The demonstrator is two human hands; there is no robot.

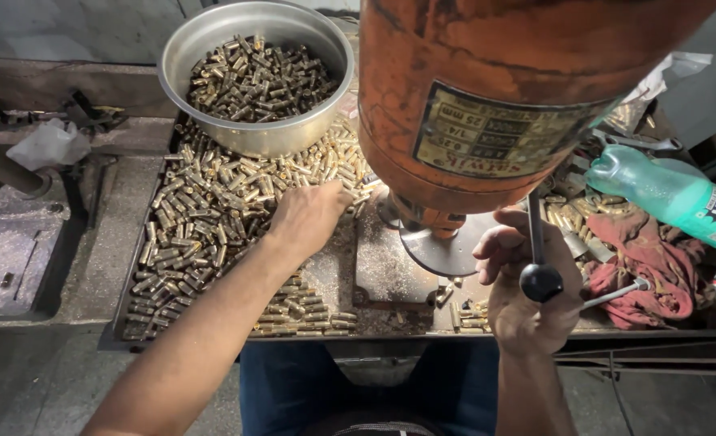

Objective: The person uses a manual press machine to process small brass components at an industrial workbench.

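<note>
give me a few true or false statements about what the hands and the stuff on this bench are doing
1. The left hand rests on the loose brass pieces spread across the tray. True.
2. The right hand is holding the green bottle. False: it grips the black-knobbed lever of the orange machine; the bottle lies apart on the right.
3. The metal bowl is empty. False: it holds a heap of brass pieces.
4. A red rag lies right of the machine. True.
5. The bowl sits on the floor. False: it stands at the far end of the tray, on the brass pieces.
</note>
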